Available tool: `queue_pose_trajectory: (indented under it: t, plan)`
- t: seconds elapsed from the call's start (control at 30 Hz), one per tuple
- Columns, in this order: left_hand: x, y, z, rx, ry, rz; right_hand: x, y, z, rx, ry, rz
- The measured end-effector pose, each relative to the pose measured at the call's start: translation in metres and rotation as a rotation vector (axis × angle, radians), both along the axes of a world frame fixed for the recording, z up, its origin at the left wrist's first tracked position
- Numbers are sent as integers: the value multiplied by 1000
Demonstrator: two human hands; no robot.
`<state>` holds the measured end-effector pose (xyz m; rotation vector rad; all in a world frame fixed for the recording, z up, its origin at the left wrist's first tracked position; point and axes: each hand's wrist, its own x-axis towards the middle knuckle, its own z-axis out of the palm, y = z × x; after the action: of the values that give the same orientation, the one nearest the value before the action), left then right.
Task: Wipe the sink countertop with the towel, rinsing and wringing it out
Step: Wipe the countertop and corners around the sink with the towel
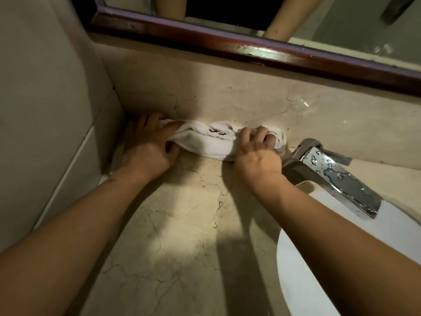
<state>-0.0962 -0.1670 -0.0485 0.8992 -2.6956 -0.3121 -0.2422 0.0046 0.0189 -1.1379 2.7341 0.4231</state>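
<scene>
A white towel (205,142), bunched into a long roll with dark marks on its top, lies on the beige marble countertop (177,224) right against the backsplash. My left hand (148,147) grips its left end in the corner by the side wall. My right hand (257,153) clutches its right end, just left of the chrome faucet (330,174). The white sink basin (303,270) sits at the lower right, partly hidden by my right forearm.
A marble backsplash (227,94) rises behind the towel, topped by a dark wooden mirror frame (250,49). A tiled side wall (45,110) closes off the left. Water drops cover the faucet spout. Bare countertop stretches from the towel toward me.
</scene>
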Motion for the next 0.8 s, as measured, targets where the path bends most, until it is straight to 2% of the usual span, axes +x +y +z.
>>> queue_pose_trajectory:
  t: [0.13, 0.3, 0.47, 0.67, 0.8]
  plan:
    - [0, 11, 2, 7, -72, 78, -3, 4, -1, -27, -11, -15]
    - [-6, 18, 11, 118, -108, 184, -21, -10, 42, 45, -273, -51]
    - [-17, 20, 13, 198, -169, 222, -36, -23, 84, 207, -203, 122]
    - [-19, 21, 8, 177, -193, 229, -52, -21, 57, -58, -376, -16]
    - [-19, 20, 6, 145, -163, 230, -51, -18, 50, -73, -399, -24]
